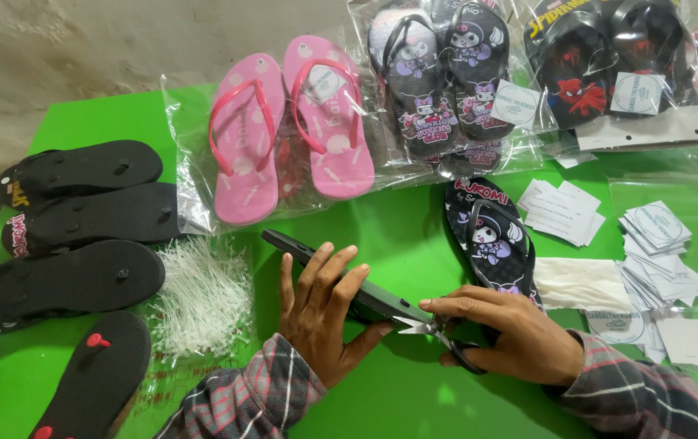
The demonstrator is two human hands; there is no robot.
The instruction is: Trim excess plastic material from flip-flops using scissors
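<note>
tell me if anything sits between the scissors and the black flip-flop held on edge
Nothing visible does. The right hand holds the scissors with their tips right at the near end of the black flip-flop, which the left hand steadies on its edge. Whether the blades touch it cannot be told.

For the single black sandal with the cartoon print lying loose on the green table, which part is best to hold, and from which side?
Take the black cartoon-print sandal by its strap, coming from above. It lies flat, sole down, so the strap arches up off the footbed and leaves room for fingers under it. Its far toe end is free; the near heel end is covered by the right hand holding scissors, so approach from the far side.
</note>
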